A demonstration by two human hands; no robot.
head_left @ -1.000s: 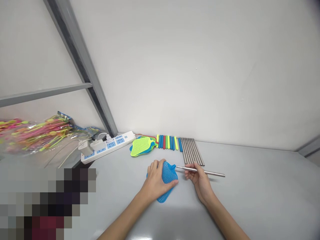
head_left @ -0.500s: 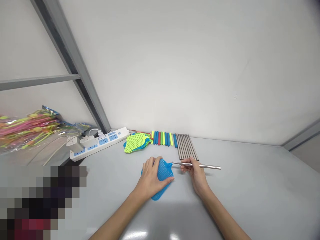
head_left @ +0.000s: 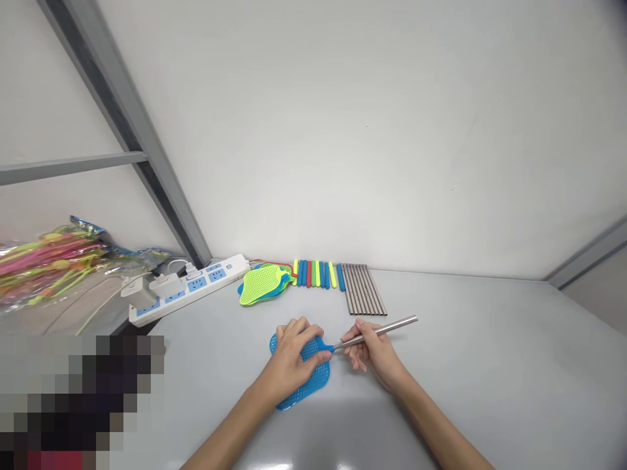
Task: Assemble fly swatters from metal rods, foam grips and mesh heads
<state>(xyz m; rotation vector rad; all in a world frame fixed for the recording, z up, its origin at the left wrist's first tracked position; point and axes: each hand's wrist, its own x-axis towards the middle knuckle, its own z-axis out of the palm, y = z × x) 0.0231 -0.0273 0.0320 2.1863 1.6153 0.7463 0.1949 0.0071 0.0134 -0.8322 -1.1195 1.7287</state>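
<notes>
My left hand (head_left: 295,356) is closed over a blue perforated fly swatter head (head_left: 313,384), thumb on top near its neck. The fingers hide part of the mesh. My right hand (head_left: 372,352) pinches a silver metal rod (head_left: 396,324) between thumb and fingers. The rod's thin end meets the blue neck of the swatter head; whether it is inserted cannot be made out. Its other end points up and to the right. Behind my hands lie a row of similar metal rods (head_left: 363,290) and a row of coloured handle grips (head_left: 316,274).
A stack of yellow-green and blue swatter heads (head_left: 262,285) lies at the back left. Beside it stands a white power strip (head_left: 196,285) with plugs and cables. Plastic-bagged colourful items (head_left: 53,261) sit at far left. A white wall (head_left: 362,130) rises behind the table (head_left: 470,365).
The swatter head has turned so its neck points right. The rod has shifted left and tilted, its thin end now meeting the neck. The camera view has moved slightly.
</notes>
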